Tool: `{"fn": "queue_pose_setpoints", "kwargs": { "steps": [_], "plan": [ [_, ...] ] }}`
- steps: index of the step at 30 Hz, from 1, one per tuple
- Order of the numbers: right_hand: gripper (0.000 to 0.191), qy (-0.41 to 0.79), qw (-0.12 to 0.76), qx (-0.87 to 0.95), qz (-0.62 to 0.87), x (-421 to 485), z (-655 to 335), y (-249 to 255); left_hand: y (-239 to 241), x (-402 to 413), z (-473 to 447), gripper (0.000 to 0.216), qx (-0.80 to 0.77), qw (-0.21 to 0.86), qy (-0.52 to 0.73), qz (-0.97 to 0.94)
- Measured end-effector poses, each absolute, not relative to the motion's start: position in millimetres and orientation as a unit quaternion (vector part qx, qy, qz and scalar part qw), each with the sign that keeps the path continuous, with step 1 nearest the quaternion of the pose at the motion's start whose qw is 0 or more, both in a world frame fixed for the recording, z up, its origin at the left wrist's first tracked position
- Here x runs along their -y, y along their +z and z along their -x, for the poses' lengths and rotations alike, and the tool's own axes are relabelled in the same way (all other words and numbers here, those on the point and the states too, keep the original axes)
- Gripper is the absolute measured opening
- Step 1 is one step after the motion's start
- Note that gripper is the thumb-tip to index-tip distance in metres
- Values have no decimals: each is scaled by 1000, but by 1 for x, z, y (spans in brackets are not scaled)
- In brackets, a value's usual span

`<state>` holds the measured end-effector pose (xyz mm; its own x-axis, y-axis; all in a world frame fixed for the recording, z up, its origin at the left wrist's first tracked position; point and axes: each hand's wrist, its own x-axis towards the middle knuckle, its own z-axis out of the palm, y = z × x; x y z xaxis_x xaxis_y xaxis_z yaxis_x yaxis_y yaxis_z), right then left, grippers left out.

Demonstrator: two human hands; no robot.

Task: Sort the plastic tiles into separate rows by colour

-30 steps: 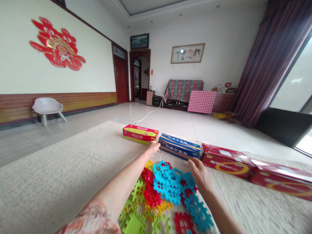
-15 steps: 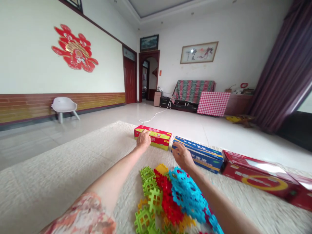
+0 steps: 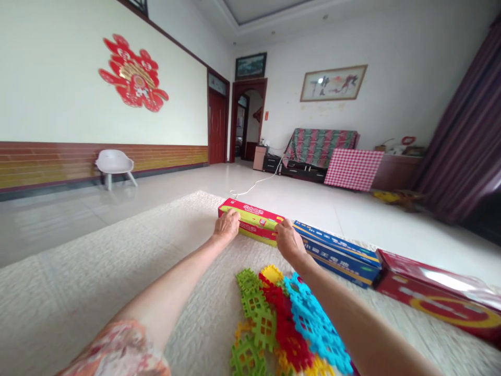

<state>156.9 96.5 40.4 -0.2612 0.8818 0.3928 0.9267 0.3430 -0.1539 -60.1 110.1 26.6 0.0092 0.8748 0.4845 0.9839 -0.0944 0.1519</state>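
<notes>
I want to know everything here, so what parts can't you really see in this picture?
- Near side of the red and yellow box: both hands cover its ends, left hand, right hand, in the head view.
- Print on the blue box: too small to read.
- Red box: blurred, cut off by the right edge.
- Pile of plastic grid pieces: cut off by the bottom edge, partly behind the right forearm.

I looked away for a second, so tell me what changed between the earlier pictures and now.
Both hands moved left, off the blue box and onto the red box: the left hand reached its left end first, then the right hand took its right end. The blue box was let go. The boxes, the toy pile and the rug stayed put.
</notes>
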Motion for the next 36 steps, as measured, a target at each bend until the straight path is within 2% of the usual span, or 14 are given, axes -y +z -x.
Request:
{"fn": "queue_pose_setpoints", "kwargs": {
  "steps": [3,8,14,23,30,36],
  "plan": [
    [21,-67,221,806,545,-73,-160,55,45,-78,69,15,639,167,-237,713],
    [15,-119,304,816,477,3,-200,94,88,-7,45,15,587,218,-275,730],
    [11,-184,350,762,513,130,-292,119,121,75,-47,18,496,180,-305,793],
    [16,-209,389,635,634,274,-404,78,83,167,-183,17,428,33,-271,862],
    [20,-230,463,576,633,318,-450,55,53,209,-244,20,419,-17,-264,869],
    [23,-231,458,533,673,339,-469,58,45,221,-276,20,386,-28,-265,883]
  ]
}}
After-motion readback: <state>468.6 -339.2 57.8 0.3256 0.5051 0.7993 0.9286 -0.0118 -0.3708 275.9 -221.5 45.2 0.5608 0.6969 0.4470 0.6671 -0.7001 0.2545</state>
